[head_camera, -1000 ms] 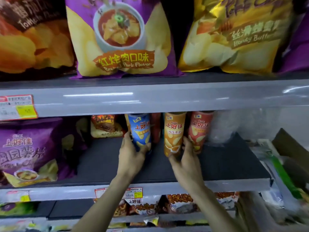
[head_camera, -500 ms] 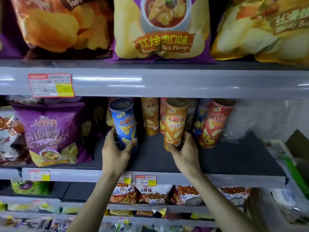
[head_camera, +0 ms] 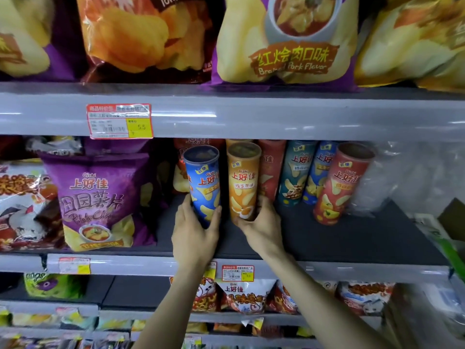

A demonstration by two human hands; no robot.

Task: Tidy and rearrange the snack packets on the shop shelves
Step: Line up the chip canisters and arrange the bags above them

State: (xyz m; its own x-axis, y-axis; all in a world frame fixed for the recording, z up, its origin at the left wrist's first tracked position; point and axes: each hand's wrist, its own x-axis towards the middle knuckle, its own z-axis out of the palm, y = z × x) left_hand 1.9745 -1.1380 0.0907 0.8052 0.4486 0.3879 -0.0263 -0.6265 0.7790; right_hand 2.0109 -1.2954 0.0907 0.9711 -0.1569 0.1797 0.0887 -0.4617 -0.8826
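Purple chip bag [head_camera: 100,197] stands at the left, and beside it the left hand [head_camera: 193,230] has its grip curled round the base of the tilted blue can [head_camera: 205,185]. The right hand [head_camera: 261,225] grip wraps the orange can [head_camera: 242,182] low down, both cans mid-shelf [head_camera: 352,238]. Risk: holds that low on tall cans could let either topple, and the leaning red can [head_camera: 337,185] further right may fall if bumped.

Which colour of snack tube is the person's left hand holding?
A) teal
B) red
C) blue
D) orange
C: the left hand curls round the bottom of the blue tube, while the right hand grips the orange tube beside it.
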